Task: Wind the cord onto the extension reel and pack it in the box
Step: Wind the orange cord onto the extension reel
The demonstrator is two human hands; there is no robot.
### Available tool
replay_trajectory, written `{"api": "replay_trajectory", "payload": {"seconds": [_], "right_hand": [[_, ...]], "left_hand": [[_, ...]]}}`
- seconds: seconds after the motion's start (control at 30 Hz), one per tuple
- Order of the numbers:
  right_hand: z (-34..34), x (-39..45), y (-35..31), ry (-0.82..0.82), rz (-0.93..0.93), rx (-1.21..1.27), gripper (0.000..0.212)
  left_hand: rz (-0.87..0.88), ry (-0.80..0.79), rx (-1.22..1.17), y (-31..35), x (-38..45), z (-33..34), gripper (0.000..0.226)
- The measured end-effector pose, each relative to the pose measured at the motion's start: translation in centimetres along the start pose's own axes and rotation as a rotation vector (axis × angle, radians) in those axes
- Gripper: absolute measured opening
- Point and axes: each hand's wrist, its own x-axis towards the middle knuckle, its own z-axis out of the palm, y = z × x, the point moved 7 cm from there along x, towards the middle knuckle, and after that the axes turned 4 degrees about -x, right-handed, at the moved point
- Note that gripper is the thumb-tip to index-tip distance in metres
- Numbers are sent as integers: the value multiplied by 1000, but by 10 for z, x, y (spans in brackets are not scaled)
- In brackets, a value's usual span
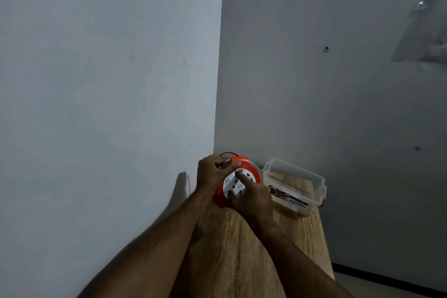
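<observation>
An orange extension reel [244, 162] with a white socket face [233, 185] stands tilted on the wooden table [242, 249], near the wall corner. My left hand [211, 175] grips its upper left rim, thumb across the top. My right hand [252, 197] rests on the white face, with the index finger pointing up across it. A short loop of orange cord [227, 153] arches above the reel behind my left hand. A clear plastic box [294, 185] with red clips and a printed label lies just right of the reel, open side up.
The table is narrow and set into a corner, with a grey wall on the left and another behind. Its right edge [323, 237] drops to the floor. A crumpled clear plastic sheet [425, 26] hangs at the upper right.
</observation>
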Motion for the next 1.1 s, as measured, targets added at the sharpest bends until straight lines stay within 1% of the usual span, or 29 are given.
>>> {"api": "replay_trajectory", "payload": {"seconds": [0.1,0.17,0.33,0.43,0.53,0.67,0.73,0.77,0.8,0.83,0.87,0.9,0.93,0.97,1.0,1.07,1.1], "right_hand": [[4,-2,2,-9,11,26,74],[8,-7,3,15,70,118,74],[14,-17,5,198,254,374,68],[21,-18,6,237,337,444,65],[18,-16,5,303,433,581,63],[27,-25,8,332,708,809,60],[41,-25,14,343,935,993,54],[46,-25,12,316,1051,1099,51],[58,-24,13,264,1163,1245,53],[67,-20,6,153,1216,1442,62],[76,-14,2,46,1194,1612,74],[76,-7,-1,29,1112,1756,82],[73,0,0,-4,1058,1834,82],[73,2,4,-6,1113,1842,75],[68,3,0,-50,1091,1819,68],[60,-6,10,-18,1182,1597,68],[52,-6,21,21,1084,1324,64]], "left_hand": [[1,-36,19,0,2,1,41],[13,-49,51,3,4,2,42],[117,-76,110,18,10,5,41],[129,-61,115,18,11,2,40],[121,-26,104,18,9,-1,40],[112,-8,104,19,6,3,41],[97,6,102,18,2,5,42],[98,6,104,17,0,7,44],[102,5,106,16,-2,9,46],[104,4,106,15,-4,10,49],[107,5,104,14,-6,11,52],[107,9,104,13,-7,11,54],[101,12,104,13,-7,12,55],[92,15,108,13,-6,11,54],[77,21,115,14,-5,9,50],[31,60,114,12,0,4,43],[4,81,98,9,2,1,42]]}}
